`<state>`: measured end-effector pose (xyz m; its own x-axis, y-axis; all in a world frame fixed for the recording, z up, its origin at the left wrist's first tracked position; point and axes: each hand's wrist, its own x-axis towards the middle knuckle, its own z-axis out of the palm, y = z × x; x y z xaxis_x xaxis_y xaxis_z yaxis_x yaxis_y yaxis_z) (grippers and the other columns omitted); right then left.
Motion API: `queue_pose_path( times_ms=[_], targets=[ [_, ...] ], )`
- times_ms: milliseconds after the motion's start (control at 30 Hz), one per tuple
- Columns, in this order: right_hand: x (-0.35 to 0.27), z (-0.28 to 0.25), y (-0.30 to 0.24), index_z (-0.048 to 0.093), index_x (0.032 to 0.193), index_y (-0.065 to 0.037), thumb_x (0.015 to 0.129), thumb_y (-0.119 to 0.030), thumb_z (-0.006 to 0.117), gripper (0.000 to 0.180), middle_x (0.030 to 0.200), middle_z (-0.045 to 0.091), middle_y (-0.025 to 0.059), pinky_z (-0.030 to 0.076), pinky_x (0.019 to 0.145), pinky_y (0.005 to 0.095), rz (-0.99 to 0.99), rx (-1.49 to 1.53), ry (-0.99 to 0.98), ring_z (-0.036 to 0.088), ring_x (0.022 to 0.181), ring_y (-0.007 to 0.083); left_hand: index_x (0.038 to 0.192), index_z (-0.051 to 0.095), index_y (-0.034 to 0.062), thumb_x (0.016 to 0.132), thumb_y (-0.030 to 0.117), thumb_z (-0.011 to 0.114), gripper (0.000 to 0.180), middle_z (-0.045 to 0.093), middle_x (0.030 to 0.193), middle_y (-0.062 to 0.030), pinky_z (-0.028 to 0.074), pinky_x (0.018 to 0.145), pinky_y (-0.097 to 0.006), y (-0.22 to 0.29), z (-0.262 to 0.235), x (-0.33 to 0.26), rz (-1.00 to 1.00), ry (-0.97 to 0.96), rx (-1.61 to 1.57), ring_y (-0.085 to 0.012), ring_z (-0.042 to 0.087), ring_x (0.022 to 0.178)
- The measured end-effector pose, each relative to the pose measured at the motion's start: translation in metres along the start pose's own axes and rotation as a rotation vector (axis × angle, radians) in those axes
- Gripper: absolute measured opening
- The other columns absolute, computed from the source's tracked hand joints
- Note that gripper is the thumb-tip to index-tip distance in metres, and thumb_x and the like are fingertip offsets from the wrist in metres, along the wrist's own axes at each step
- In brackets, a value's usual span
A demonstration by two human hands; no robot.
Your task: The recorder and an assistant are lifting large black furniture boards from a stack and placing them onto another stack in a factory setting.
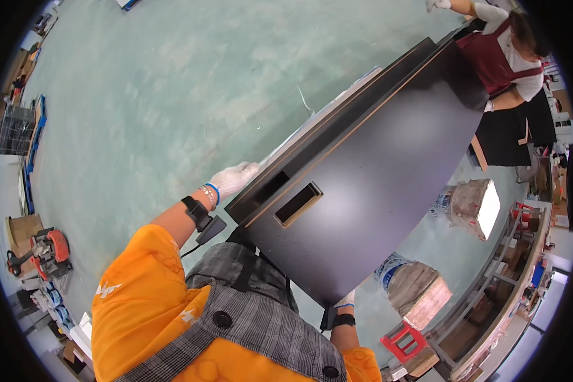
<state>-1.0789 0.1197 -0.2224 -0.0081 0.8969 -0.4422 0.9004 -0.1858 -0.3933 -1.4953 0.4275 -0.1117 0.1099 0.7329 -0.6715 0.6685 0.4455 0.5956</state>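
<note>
A large black panel [388,165] with a rectangular cut-out slopes in front of me. Its left edge shows a thin tan line. Beneath and left of it lies another black panel [258,196] with a similar slot. My left hand [234,178], in a white glove, is at the lower panel's left edge beside a pale strip; its fingers look mostly outstretched. At the near right corner of the upper panel, my gloved right hand [346,299] grips the edge, its fingers partly hidden. A co-worker [500,54] stands at the far end, one gloved hand at the panel and the other raised.
To the right stand two wrapped bundles [468,207] [417,290] on bucket-like bases. Near them are a red stool [404,342] and a long workbench [512,293]. A red pallet jack [49,253] and a dark stack on a blue pallet [39,134] are on the left.
</note>
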Motion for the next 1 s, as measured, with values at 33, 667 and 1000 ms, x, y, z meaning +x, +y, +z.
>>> queue_pose_path(
  times_ms=[33,667,1000],
  targets=[
    [0.000,-0.002,-0.002,0.059,0.120,-0.002,0.099,-0.018,0.045,0.029,0.115,0.064,0.0120,0.050,0.085,0.0370,0.075,0.252,0.019,0.060,0.101,0.0254,0.144,0.044,0.0024,0.096,0.063,0.039,0.078,0.049,0.143,-0.0223,0.031,0.114,-0.036,-0.015,0.009,0.006,-0.066,-0.034,0.050,-0.0352,0.042,0.137],
    [0.003,-0.042,-0.006,0.060,0.122,-0.007,0.095,-0.029,0.053,0.036,0.119,0.064,0.0109,0.049,0.090,0.0416,0.041,-0.213,-0.216,0.060,0.107,0.0287,0.154,0.026,0.0062,0.104,0.048,0.021,0.065,0.021,0.162,-0.0123,0.015,0.122,-0.036,-0.088,0.025,0.025,0.070,-0.360,-0.316,-0.0252,0.018,0.150],
    [0.014,-0.035,-0.017,0.060,0.123,-0.008,0.094,-0.033,0.054,0.039,0.120,0.064,0.0108,0.049,0.091,0.0432,-0.058,-0.324,-0.245,0.060,0.107,0.0296,0.154,0.020,0.0031,0.104,0.053,0.024,0.071,0.015,0.163,-0.0110,0.011,0.123,-0.032,-0.114,0.047,0.045,0.172,-0.429,-0.446,-0.0215,0.011,0.151]
  ],
)
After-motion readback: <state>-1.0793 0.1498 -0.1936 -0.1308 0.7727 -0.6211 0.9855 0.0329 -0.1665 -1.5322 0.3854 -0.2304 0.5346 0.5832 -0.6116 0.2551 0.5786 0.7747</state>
